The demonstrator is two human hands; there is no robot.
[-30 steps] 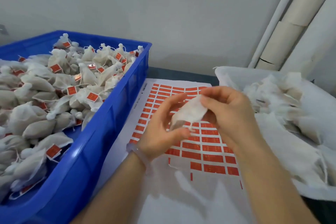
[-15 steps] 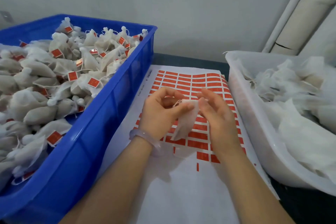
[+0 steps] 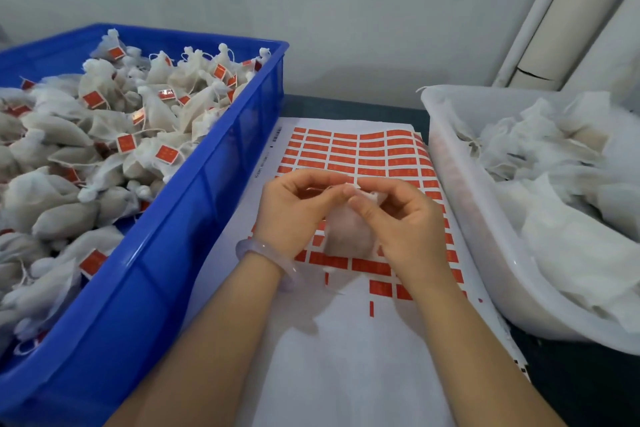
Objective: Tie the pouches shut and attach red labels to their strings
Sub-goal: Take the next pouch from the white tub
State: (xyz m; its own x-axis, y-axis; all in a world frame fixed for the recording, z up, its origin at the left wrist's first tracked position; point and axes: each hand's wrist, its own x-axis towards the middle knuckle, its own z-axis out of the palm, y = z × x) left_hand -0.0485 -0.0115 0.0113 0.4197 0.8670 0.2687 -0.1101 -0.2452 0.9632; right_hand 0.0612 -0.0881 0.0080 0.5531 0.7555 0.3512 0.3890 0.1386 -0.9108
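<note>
White pouch (image 3: 348,229) hanging over red label sheet (image 3: 360,149)

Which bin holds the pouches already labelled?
The blue crate on the left: its pouches carry red labels; those in the white tub show none.

We can read no text here. The red rectangular sticker labels (image 3: 372,153) on the white backing sheet (image 3: 346,357) carry faint pale print, too small for us to make out. Along the sheet's left margin we see a line of tiny dark print (image 3: 276,134), also illegible. The red square tags (image 3: 167,153) on the tied white cloth pouches (image 3: 59,218) in the blue plastic crate (image 3: 214,204) show pale marks we cannot decipher.
</note>
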